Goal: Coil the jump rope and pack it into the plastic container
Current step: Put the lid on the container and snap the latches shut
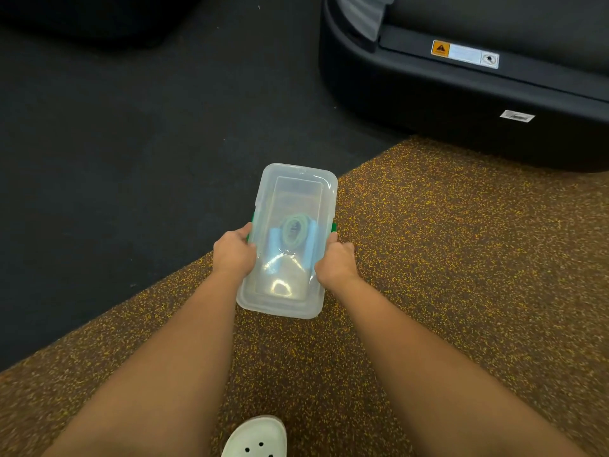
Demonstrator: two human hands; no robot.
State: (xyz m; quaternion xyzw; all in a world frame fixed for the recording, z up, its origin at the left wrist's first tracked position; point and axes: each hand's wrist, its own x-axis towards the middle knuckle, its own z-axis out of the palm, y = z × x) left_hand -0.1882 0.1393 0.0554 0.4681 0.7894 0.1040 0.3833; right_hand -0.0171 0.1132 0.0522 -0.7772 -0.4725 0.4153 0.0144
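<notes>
A clear plastic container [298, 189] with its lid on is held above the floor, long side pointing away from me. Through the lid I see the coiled green jump rope [294, 230] with pale blue handles lying inside. My left hand [234, 253] grips the container's left edge by a green latch. Gripping the right edge by the other green latch is my right hand [334, 263]. Both forearms reach forward from the bottom of the view.
Speckled brown rubber flooring [445, 258] lies under the container, meeting black matting [131, 143] to the left. A black treadmill base [478, 103] stands at the upper right. A white clog [255, 438] shows at the bottom edge.
</notes>
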